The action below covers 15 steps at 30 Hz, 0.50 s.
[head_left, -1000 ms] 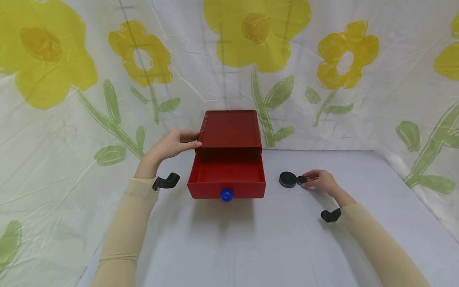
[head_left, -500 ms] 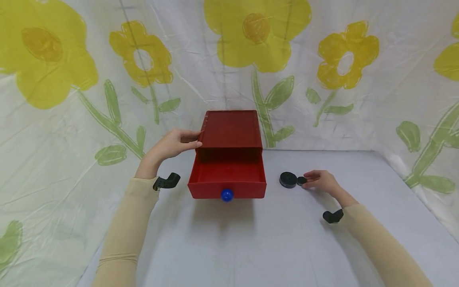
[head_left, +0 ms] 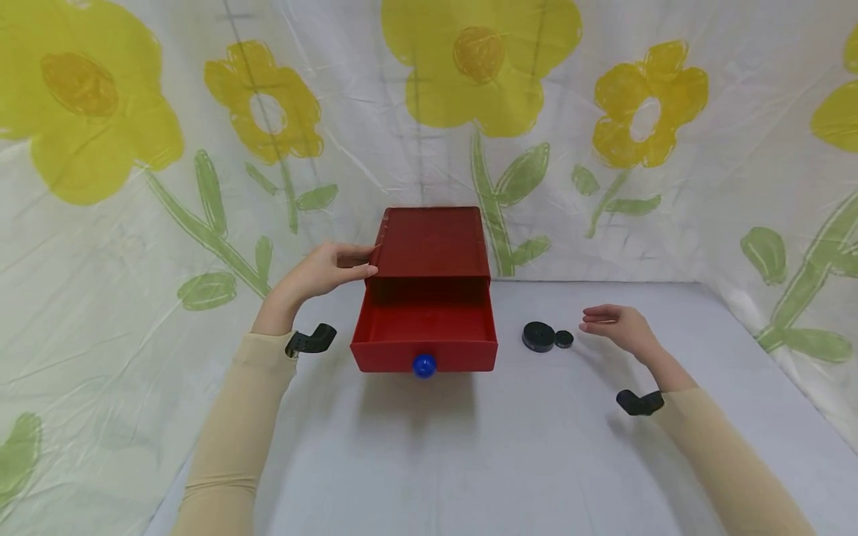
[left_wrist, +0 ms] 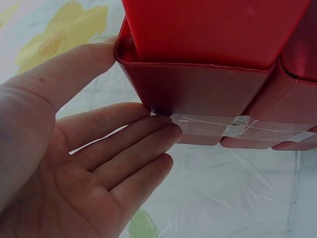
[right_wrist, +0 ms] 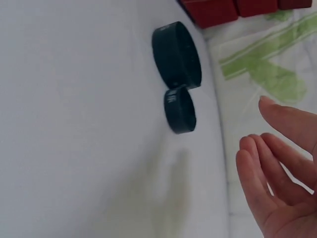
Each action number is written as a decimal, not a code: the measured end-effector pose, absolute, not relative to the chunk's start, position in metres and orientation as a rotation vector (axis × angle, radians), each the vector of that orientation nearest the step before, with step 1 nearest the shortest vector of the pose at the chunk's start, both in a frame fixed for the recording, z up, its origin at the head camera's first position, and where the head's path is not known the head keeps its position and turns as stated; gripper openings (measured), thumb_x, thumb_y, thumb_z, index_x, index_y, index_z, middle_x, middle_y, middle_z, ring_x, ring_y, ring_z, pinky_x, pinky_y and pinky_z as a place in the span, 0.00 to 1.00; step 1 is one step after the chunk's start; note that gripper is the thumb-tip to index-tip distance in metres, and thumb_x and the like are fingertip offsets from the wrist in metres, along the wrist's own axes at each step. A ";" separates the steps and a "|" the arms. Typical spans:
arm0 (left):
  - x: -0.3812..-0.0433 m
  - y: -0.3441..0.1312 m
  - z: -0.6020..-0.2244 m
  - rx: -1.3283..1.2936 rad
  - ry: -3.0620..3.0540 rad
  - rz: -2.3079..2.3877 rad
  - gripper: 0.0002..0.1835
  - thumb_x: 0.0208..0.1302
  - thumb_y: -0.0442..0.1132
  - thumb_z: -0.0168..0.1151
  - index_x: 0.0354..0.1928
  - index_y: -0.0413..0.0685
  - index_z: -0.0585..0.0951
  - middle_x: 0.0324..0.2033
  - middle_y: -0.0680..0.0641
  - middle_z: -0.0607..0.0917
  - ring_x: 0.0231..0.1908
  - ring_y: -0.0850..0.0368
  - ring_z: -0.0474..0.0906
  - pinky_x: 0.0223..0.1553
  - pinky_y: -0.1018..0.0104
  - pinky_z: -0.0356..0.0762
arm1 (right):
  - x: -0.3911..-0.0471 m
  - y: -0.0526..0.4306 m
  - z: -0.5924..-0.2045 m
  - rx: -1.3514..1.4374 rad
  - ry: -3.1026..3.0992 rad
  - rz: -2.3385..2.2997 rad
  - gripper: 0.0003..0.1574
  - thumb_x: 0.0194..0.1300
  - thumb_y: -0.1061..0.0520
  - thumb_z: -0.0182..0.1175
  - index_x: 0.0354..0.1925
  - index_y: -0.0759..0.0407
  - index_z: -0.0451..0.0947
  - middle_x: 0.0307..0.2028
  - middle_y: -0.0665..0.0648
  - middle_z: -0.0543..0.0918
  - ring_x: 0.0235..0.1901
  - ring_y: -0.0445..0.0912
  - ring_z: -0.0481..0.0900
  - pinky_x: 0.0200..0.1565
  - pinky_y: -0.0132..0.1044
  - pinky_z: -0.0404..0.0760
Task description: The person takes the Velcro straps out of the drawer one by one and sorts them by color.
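Observation:
A red drawer unit (head_left: 436,242) stands at the back middle, its top drawer (head_left: 424,355) with a blue knob (head_left: 424,365) pulled out and bare inside. My left hand (head_left: 325,268) touches the unit's left side; in the left wrist view its thumb meets the front edge and its fairly straight fingers (left_wrist: 143,171) touch the side. Right of the unit, a larger round black cup (head_left: 538,337) and a smaller round black cup (head_left: 564,339) sit side by side, touching, with white lettering in the right wrist view. My right hand (head_left: 623,327) hovers just right of them, holding nothing, fingers loosely bent.
A pale cloth covers the table (head_left: 523,454). Behind it hangs a white sheet (head_left: 429,164) printed with yellow flowers. Clear tape (left_wrist: 237,126) runs across the stacked red units. A black camera mount sits on each wrist.
My right hand has let go of the smaller black cup and moved up and to the right, away from it. The left hand and the drawer unit have stayed put.

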State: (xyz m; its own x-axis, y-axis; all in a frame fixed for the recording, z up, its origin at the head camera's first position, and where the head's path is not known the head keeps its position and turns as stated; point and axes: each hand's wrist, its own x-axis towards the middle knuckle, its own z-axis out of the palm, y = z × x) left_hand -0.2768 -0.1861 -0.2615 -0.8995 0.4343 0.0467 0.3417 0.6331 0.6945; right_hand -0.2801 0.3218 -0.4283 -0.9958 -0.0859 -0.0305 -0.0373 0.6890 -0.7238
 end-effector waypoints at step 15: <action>-0.275 -0.185 -0.260 0.657 2.718 1.127 0.28 0.67 0.41 0.59 0.65 0.37 0.68 0.59 0.36 0.76 0.59 0.43 0.74 0.59 0.46 0.71 | -0.256 0.311 -0.395 -0.185 2.852 -1.230 0.37 0.61 0.37 0.60 0.59 0.60 0.73 0.51 0.63 0.82 0.50 0.47 0.81 0.55 0.53 0.75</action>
